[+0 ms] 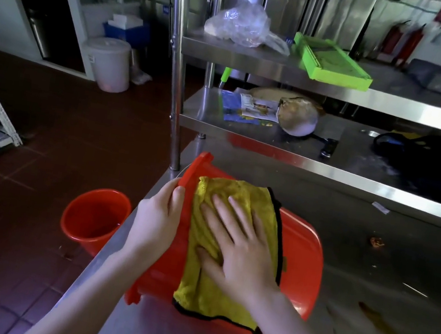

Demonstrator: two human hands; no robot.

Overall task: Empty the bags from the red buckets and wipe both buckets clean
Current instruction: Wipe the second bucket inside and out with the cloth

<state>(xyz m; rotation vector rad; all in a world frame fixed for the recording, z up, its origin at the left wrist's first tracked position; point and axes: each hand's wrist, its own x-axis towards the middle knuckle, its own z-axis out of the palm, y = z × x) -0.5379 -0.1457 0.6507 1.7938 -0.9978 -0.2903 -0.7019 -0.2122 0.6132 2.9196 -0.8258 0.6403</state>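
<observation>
A glossy red plastic bucket [300, 256] lies on its side on the steel table [362, 321], mouth toward nine o'clock. The left hand [156, 221] clasps its rim; the right hand [240, 247] presses flat, fingers spread, on a yellow black-edged microfibre cloth [227, 255] draped over it. At nine o'clock on the floor, a second red bucket [94, 217] stands upright, apparently empty.

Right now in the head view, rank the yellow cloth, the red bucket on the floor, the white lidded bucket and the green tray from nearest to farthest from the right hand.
From the right hand:
1. yellow cloth, directly under the palm.
2. red bucket on the floor, lower left, beside the table.
3. green tray, on the top shelf ahead.
4. white lidded bucket, far left across the floor.
</observation>
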